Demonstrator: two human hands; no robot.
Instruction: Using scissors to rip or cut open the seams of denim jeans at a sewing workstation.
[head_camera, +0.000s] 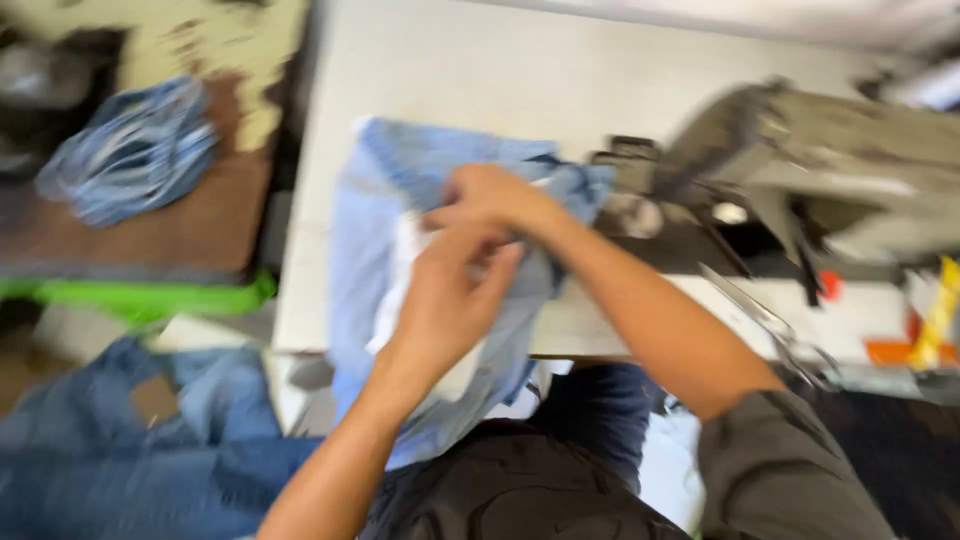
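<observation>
Denim fills the middle of the head view: a pale blue garment piece (370, 230) lies on the white bench (480, 70) and hangs over its near edge toward the person's lap. Both hands meet on top of it. The left hand (450, 300) comes up from below, fingers curled onto a white lining or pocket part (400, 290) of the fabric, and seems to pinch it, though motion blur hides the exact grip. The right hand (490, 197) reaches in across from the right, just above and touching the left, its fingers closed on a fold of the same cloth; the blur again keeps the fingertips from showing clearly. The right forearm runs down to a dark grey sleeve (780, 470).

Right of the hands, close to the cloth's edge, stands a grey sewing machine (830, 150), its needle area just beside the right hand. Nearer the person than the machine, a pair of scissors (770, 320) lies on the bench, and beyond them, at the far right, sit something orange (895, 352) and a yellow strip (938, 310). Well to the left of the hands, a bundle of blue denim (130, 150) rests on a brown surface (200, 230) with a bright green edge (140, 297). Below that, left of the left forearm, more dark blue denim (110, 450) lies heaped.
</observation>
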